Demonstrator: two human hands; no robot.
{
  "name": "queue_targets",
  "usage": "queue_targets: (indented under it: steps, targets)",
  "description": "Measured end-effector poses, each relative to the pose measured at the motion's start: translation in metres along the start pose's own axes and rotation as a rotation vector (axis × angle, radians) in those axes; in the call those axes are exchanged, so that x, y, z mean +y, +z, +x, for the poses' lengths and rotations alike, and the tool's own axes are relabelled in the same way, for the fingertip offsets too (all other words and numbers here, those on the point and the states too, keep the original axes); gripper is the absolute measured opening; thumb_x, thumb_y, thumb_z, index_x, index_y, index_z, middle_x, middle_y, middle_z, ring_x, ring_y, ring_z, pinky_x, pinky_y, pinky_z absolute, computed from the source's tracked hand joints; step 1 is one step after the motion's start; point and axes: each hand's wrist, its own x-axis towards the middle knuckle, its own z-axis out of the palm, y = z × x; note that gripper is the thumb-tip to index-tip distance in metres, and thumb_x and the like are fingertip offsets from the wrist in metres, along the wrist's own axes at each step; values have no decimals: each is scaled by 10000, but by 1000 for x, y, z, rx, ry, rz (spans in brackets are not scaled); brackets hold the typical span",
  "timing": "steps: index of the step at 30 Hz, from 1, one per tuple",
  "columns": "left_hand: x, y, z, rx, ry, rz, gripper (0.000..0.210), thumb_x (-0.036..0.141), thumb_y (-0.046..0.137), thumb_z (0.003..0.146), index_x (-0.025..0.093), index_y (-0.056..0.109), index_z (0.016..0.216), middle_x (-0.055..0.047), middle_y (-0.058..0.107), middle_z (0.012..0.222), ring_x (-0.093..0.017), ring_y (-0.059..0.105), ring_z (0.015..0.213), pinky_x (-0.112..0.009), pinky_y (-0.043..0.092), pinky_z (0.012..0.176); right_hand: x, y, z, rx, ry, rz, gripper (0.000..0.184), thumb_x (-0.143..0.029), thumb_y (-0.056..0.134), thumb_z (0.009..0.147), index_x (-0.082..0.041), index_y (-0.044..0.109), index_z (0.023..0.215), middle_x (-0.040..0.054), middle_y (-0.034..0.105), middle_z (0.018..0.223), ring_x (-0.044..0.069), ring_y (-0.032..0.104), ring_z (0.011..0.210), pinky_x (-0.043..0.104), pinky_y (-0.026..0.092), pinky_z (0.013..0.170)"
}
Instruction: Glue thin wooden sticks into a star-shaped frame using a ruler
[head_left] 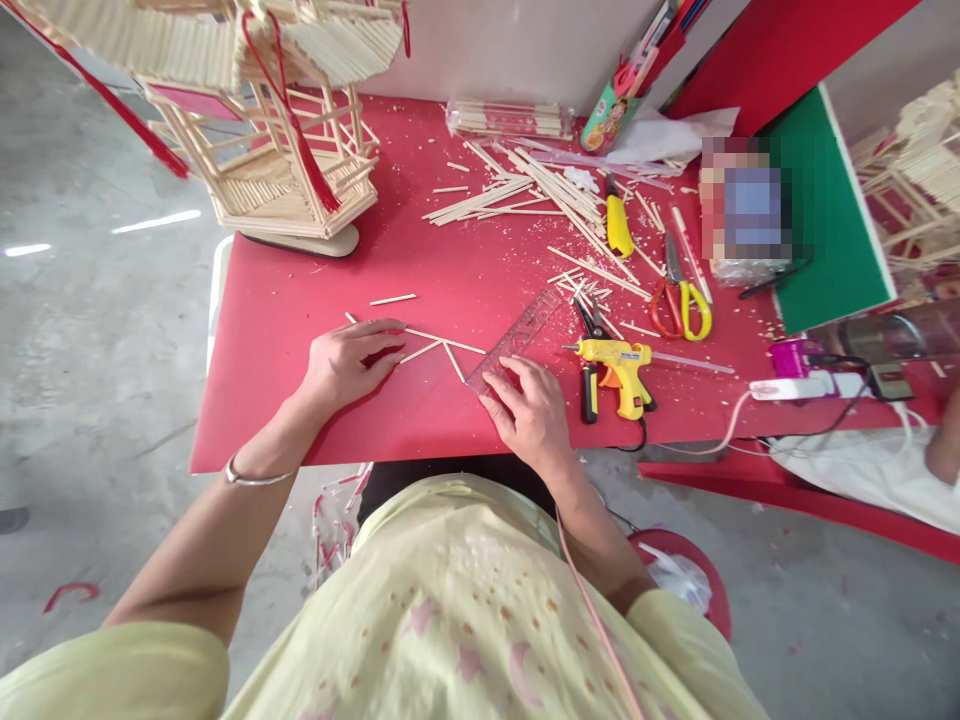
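On the red table, thin wooden sticks (pixel 444 338) lie joined or touching in an angled shape: one long stick with two shorter ones branching from it. My left hand (pixel 352 360) rests over the long stick's left part, fingers bent and pressed onto it; the part beneath the fingers is hidden. The near end of a clear plastic ruler (pixel 517 335) is under the fingers of my right hand (pixel 529 408), which grips it slantwise against the sticks' right ends. One short loose stick (pixel 392 299) lies just beyond my left hand.
A yellow glue gun (pixel 626 372), pliers (pixel 589 375), scissors (pixel 681 300) and a yellow-handled cutter (pixel 618 222) lie right. Loose sticks (pixel 517 190) are heaped behind. A stick-built pavilion model (pixel 285 190) stands back left. A power strip (pixel 810 387) with cables sits far right.
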Motion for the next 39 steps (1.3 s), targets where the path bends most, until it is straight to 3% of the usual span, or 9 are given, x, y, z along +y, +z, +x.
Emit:
queue_targets:
  steps: [20,26,32,36,37,39]
  targets:
    - [-3,2,-1,21,24,-4,304,465,616,1015,313,868,1088,21,811,1305,-212,809,1113,-339,645,999,-2,-2,-1,-7,-2,-10,336,-393,581,1098,-271,747,1363,137,648,1440,320,575,1348,536,488,1164]
    - [-1,0,-1,-5,0,-1,334,486,596,1012,308,870,1084,10,809,1309,-218,808,1109,-345,648,992,-34,-5,-14,-75,8,-98,392,-463,580,1096,-274,728,1406,145,673,1261,298,598,1075,484,535,959]
    - [2,0,0,9,-6,-5,333,488,596,1014,312,868,1093,13,811,1306,-218,805,1124,-342,642,1008,-75,4,-17,-144,-95,-13,413,-451,599,1096,-202,710,1406,150,730,1251,287,657,1068,447,555,932]
    - [0,1,0,10,20,-12,327,477,600,1014,301,869,1076,10,815,1294,-220,810,1113,-343,644,996,-48,-7,-16,-4,-77,39,251,-348,599,1097,-252,776,1248,96,770,1280,266,684,1175,448,552,1070]
    - [-1,1,0,11,26,-12,324,471,602,1012,298,870,1071,10,815,1294,-220,810,1114,-342,645,993,-36,-11,-16,42,-48,14,251,-347,614,1088,-248,773,1255,107,741,1373,287,655,1284,480,526,1140]
    - [-2,1,0,19,35,-14,317,460,605,1010,296,870,1067,11,814,1296,-219,811,1113,-341,645,992,-14,-20,-18,12,-25,-52,350,-397,640,1073,-239,726,1373,133,615,1583,349,531,1485,569,454,1237]
